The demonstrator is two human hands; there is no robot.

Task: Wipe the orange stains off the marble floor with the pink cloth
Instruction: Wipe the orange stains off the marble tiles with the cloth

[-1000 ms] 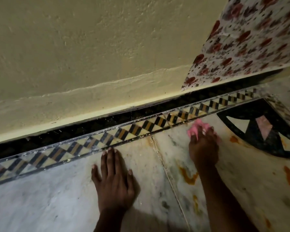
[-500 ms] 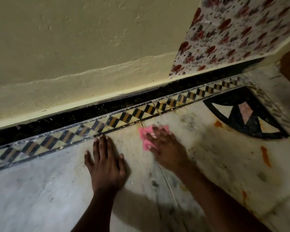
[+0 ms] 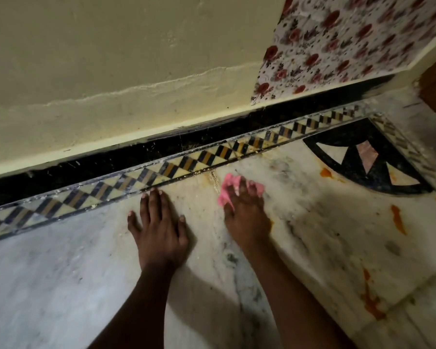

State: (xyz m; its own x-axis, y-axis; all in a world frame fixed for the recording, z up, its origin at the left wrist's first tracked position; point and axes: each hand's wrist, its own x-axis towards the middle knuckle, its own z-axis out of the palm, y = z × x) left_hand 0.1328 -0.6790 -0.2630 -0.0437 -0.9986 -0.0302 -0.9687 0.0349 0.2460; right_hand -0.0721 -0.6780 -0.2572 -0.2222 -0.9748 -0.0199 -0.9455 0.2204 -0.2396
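Your right hand [image 3: 246,215] presses the crumpled pink cloth [image 3: 225,191] flat onto the white marble floor [image 3: 61,273], fingers [image 3: 242,187] spread and fairly straight over it, nothing curled round it as far as you can see; motion blur makes the fingertips hard to read. The cloth sits just below the black-and-yellow triangle-pattern border strip [image 3: 181,163], beside a floor joint, bunched with no clear long axis; pink sticks out to the left of your fingers and a bit to the right. Most of the cloth is hidden under your hand. Your left hand [image 3: 159,227] lies palm-down on the marble to the left, fingers straight and spread, holding nothing, fingertips touching or almost touching the border strip. Orange stains sit well to the right of the cloth: a small orange blot [image 3: 325,173] by the black quarter-circle inlay [image 3: 373,157], a long orange streak [image 3: 398,220] further right, and an orange smear [image 3: 369,298] lower right. Faint orange tint near the joint above the cloth. Beyond the strip: a black skirting band [image 3: 111,162], a cream plaster wall [image 3: 111,59], and a floral red-rose sheet [image 3: 350,41], cut off at the top. A brown edge at far right is cut off, unidentifiable.
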